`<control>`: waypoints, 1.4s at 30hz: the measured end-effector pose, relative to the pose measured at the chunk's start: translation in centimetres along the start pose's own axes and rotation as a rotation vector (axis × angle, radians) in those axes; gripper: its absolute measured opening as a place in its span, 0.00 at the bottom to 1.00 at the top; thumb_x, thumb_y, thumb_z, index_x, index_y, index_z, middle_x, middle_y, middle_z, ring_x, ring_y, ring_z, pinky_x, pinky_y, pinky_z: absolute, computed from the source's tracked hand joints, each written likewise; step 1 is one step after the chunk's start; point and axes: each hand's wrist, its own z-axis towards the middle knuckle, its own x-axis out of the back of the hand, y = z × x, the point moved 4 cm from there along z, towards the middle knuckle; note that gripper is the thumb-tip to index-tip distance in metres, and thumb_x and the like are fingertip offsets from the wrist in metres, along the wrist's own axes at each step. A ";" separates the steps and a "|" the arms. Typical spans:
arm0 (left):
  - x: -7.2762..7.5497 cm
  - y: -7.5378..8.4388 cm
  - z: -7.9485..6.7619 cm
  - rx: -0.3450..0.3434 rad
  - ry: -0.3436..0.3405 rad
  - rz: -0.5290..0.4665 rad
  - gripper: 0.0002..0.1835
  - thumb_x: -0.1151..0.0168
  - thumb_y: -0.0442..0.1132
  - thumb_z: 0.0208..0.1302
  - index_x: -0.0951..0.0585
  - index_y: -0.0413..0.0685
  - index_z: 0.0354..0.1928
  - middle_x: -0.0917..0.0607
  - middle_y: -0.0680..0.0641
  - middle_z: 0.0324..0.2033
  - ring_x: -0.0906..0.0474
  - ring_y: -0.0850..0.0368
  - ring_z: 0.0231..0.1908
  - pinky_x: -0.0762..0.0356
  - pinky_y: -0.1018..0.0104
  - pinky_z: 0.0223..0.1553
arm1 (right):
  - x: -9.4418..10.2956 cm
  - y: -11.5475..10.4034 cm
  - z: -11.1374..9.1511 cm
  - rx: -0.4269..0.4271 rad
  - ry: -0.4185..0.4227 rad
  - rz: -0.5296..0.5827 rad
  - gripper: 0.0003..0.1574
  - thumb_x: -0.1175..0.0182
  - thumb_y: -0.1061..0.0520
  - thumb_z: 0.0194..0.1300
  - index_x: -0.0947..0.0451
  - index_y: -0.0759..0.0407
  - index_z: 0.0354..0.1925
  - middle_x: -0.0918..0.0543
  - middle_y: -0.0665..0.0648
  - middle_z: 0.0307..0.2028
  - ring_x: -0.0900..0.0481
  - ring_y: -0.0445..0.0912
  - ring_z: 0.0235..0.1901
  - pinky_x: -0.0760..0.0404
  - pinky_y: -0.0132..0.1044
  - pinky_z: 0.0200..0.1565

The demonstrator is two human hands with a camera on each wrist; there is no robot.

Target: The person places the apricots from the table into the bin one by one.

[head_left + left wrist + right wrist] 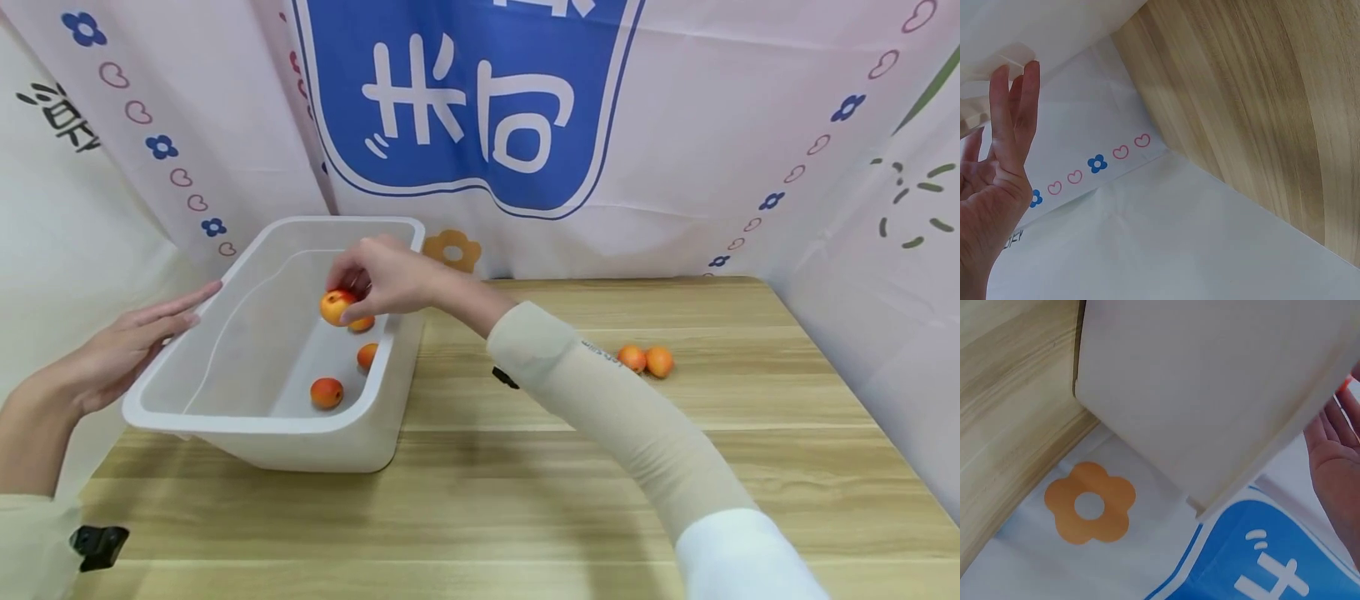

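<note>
A white plastic bin [258,423] stands on the left part of the table. Over its inside, my right hand [393,271] pinches an orange-red apricot [335,307] between thumb and fingers. Below lie more apricots on the bin's floor: one near the front [327,392], one by the right wall [367,356], and one partly hidden behind the held apricot [362,323]. My left hand [112,354] rests its straight fingers at the bin's left rim. In the left wrist view, these fingers [1032,94] touch the outer wall from below.
Two apricots [646,362] sit side by side on the wooden table [525,492], right of the bin and beyond my right forearm. A printed white curtain [712,108] with a blue panel hangs along the back edge, with white sheeting at both sides.
</note>
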 end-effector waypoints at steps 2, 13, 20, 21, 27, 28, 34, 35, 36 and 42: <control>0.1 -0.1 0.0 0.001 0.001 0.002 0.28 0.61 0.36 0.86 0.30 0.80 0.74 0.17 0.71 0.55 0.14 0.63 0.47 0.12 0.61 0.38 | -0.5 0.0 0.7 -0.022 -0.025 -0.041 0.17 0.26 0.59 0.65 0.14 0.63 0.50 0.12 0.55 0.43 0.17 0.43 0.43 0.20 0.24 0.49; 0.1 -0.1 0.2 0.037 0.026 0.019 0.28 0.61 0.38 0.86 0.31 0.82 0.74 0.18 0.73 0.53 0.14 0.62 0.46 0.11 0.58 0.37 | -3.1 -0.3 3.9 -0.062 -0.123 -0.048 0.14 0.26 0.59 0.65 0.14 0.62 0.48 0.13 0.55 0.43 0.19 0.43 0.44 0.21 0.22 0.48; 0.2 -0.1 0.2 0.037 0.026 0.030 0.28 0.61 0.38 0.86 0.33 0.81 0.75 0.18 0.74 0.54 0.14 0.63 0.46 0.11 0.58 0.37 | -4.1 0.0 5.4 -0.097 -0.141 -0.006 0.11 0.27 0.61 0.65 0.12 0.61 0.46 0.12 0.53 0.38 0.19 0.43 0.39 0.20 0.24 0.44; 0.2 -0.1 0.2 0.036 0.025 0.027 0.28 0.61 0.38 0.86 0.32 0.81 0.75 0.18 0.73 0.54 0.14 0.64 0.46 0.11 0.59 0.37 | -4.2 0.0 5.5 -0.104 -0.147 0.001 0.10 0.27 0.61 0.65 0.11 0.61 0.46 0.12 0.53 0.38 0.19 0.43 0.39 0.20 0.24 0.44; 0.3 -0.2 0.2 0.038 0.022 0.068 0.28 0.61 0.39 0.86 0.36 0.81 0.77 0.19 0.75 0.54 0.14 0.64 0.46 0.11 0.58 0.38 | -5.2 -0.2 6.3 -0.171 -0.192 -0.024 0.10 0.27 0.60 0.65 0.09 0.56 0.46 0.12 0.51 0.38 0.20 0.43 0.39 0.19 0.26 0.43; 0.3 -0.1 0.2 0.038 0.024 0.077 0.28 0.61 0.39 0.86 0.37 0.80 0.77 0.19 0.75 0.54 0.14 0.64 0.46 0.11 0.58 0.38 | -5.3 -0.2 6.4 -0.185 -0.198 -0.036 0.10 0.27 0.59 0.65 0.09 0.55 0.46 0.12 0.51 0.39 0.20 0.43 0.38 0.19 0.27 0.42; 0.3 0.1 0.3 0.047 0.030 0.079 0.28 0.61 0.39 0.86 0.36 0.80 0.77 0.19 0.75 0.54 0.14 0.64 0.46 0.11 0.58 0.38 | -5.8 0.2 6.4 -0.307 -0.260 -0.062 0.13 0.27 0.57 0.66 0.09 0.49 0.49 0.13 0.49 0.41 0.18 0.46 0.36 0.15 0.30 0.38; 0.3 0.1 0.3 0.049 0.030 0.076 0.28 0.60 0.39 0.86 0.35 0.81 0.76 0.19 0.75 0.53 0.15 0.64 0.46 0.11 0.59 0.38 | -5.9 0.2 6.4 -0.321 -0.273 -0.063 0.13 0.27 0.57 0.66 0.09 0.49 0.49 0.13 0.49 0.42 0.17 0.46 0.36 0.14 0.30 0.39; 0.3 0.0 0.3 0.049 0.030 0.074 0.28 0.60 0.38 0.86 0.35 0.81 0.76 0.19 0.75 0.53 0.15 0.65 0.47 0.11 0.59 0.38 | -6.0 0.3 6.4 -0.335 -0.285 -0.061 0.13 0.27 0.57 0.66 0.09 0.49 0.50 0.13 0.49 0.42 0.17 0.47 0.37 0.14 0.31 0.40; 0.2 -0.1 0.2 0.036 0.021 0.041 0.28 0.60 0.37 0.86 0.33 0.81 0.75 0.18 0.73 0.54 0.15 0.64 0.47 0.12 0.59 0.38 | -6.2 0.8 6.7 -0.403 -0.311 -0.090 0.13 0.27 0.58 0.65 0.10 0.49 0.49 0.14 0.48 0.43 0.16 0.48 0.37 0.14 0.34 0.39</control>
